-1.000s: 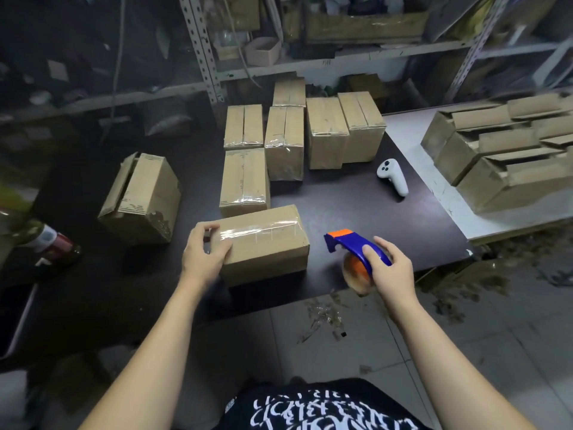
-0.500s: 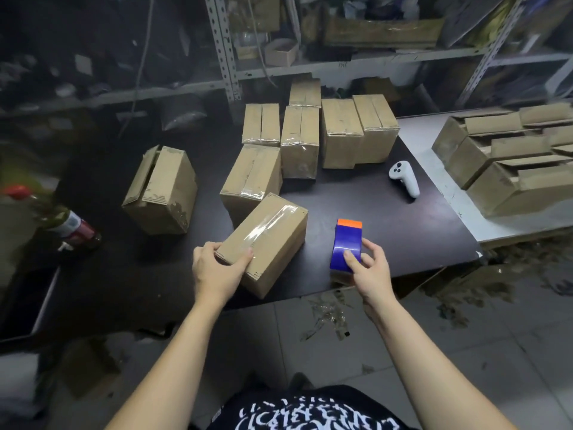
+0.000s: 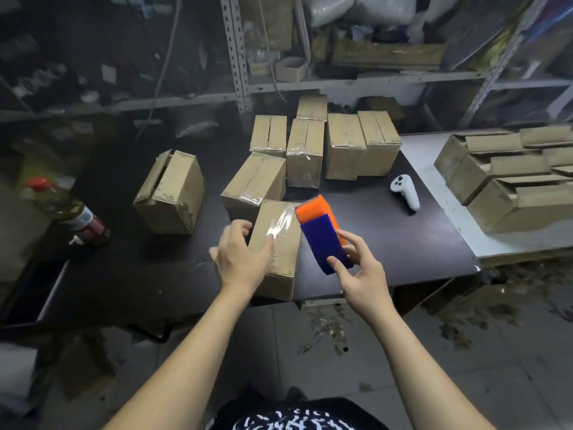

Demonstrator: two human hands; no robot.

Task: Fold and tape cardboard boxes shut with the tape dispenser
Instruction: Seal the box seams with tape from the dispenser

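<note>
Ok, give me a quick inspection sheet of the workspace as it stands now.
Surface: dark table, bare at the right front; white table adjoining on the right.
Job's things: near box at the front edge, tape shining on top; taped boxes grouped behind; one box apart at left, flap ajar; untaped boxes on the white table.
Clutter: white controller; bottle at far left.
Hands: left hand on the near box; right hand holds the tape dispenser beside it.
Cables: one hanging by the shelf post.
Surroundings: crowded shelving, scraps on the floor.
</note>
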